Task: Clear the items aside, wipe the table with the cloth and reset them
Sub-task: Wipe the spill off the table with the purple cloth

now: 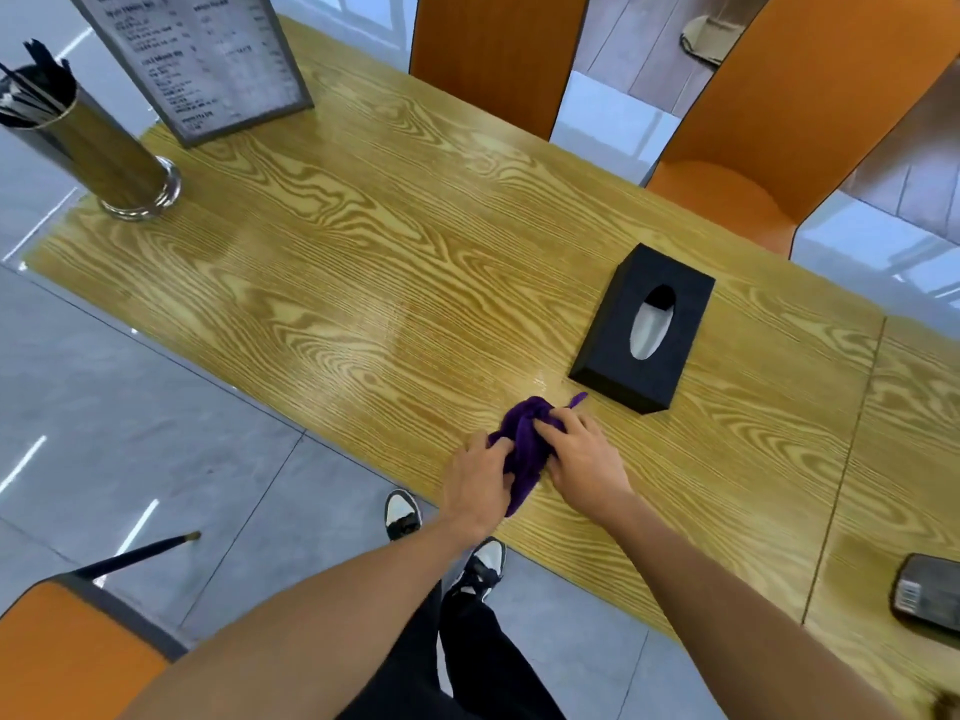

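Note:
A bunched purple cloth (522, 439) lies on the wooden table (363, 283) near its front edge. My left hand (480, 478) grips its left side and my right hand (582, 452) presses on its right side. A black tissue box (644, 327) stands just beyond and to the right of the cloth. At the table's far left end stand a metal holder of chopsticks (98, 148) and a framed menu stand (202, 59).
Two orange chairs (493, 54) (779, 127) stand along the far side, and another orange chair (67, 652) sits at the lower left. A dark phone-like device (927, 597) lies on the adjoining table at right. My shoes (402, 514) are on the grey tiled floor.

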